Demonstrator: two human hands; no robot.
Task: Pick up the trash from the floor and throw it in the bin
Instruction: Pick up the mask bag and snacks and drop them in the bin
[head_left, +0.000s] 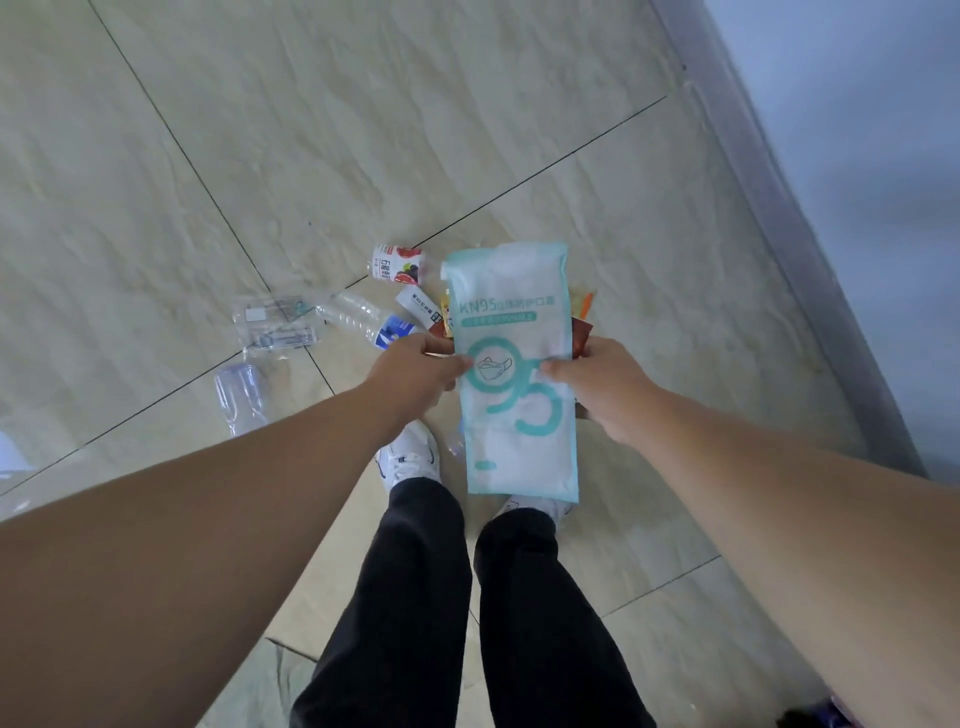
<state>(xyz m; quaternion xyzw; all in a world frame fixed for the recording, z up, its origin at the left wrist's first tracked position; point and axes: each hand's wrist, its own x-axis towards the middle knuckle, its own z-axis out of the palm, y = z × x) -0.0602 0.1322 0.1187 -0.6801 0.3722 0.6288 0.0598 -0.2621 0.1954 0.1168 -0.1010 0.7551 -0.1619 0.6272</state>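
Note:
A white and teal KN95 mask packet (514, 374) is held flat in front of me, above the floor. My left hand (415, 371) pinches its left edge and my right hand (605, 384) pinches its right edge. A dark red wrapper (582, 338) is also tucked in my right hand behind the packet. On the floor lie a small yogurt bottle (397, 265), a clear water bottle with a blue label (366, 319), a white sachet (418, 306), clear plastic packaging (272, 325) and a clear plastic cup (241, 395). No bin is in view.
The beige tiled floor (363, 130) stretches ahead. A grey skirting and wall (831, 208) run down the right side. My white shoes (410, 457) and dark trousers stand below the packet. A dark object (821, 714) sits at the bottom right corner.

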